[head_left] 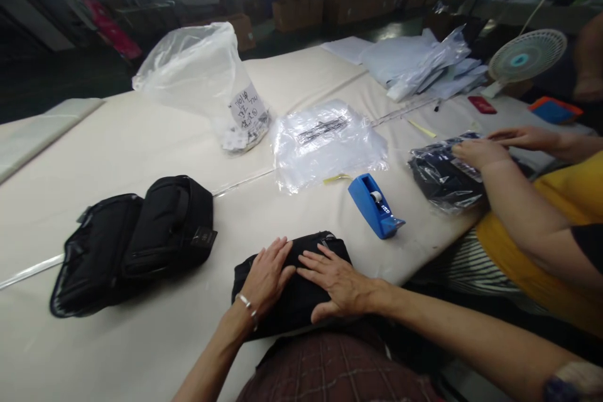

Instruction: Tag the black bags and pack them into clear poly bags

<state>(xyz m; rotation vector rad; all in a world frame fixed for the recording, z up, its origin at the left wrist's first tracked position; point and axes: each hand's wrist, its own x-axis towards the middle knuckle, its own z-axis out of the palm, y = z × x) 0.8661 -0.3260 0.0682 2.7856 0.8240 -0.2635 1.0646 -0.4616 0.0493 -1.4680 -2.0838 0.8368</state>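
A folded black bag [301,301] lies at the near edge of the pale table [141,144]. My left hand [267,276] rests flat on its left part, fingers stretched out, a silver bracelet on the wrist. My right hand [336,282] lies flat on its right part, fingers spread and touching the left fingertips. Neither hand grips anything. Two more black bags [136,242] lie side by side to the left, untouched.
A blue tape dispenser [374,206] stands right of my hands. Behind it lie a stack of clear plastic bags [325,141] and a big clear sack with a label [211,85]. A co-worker's hands [490,147] press a bagged black item [440,176]. A small fan [525,56] stands far right.
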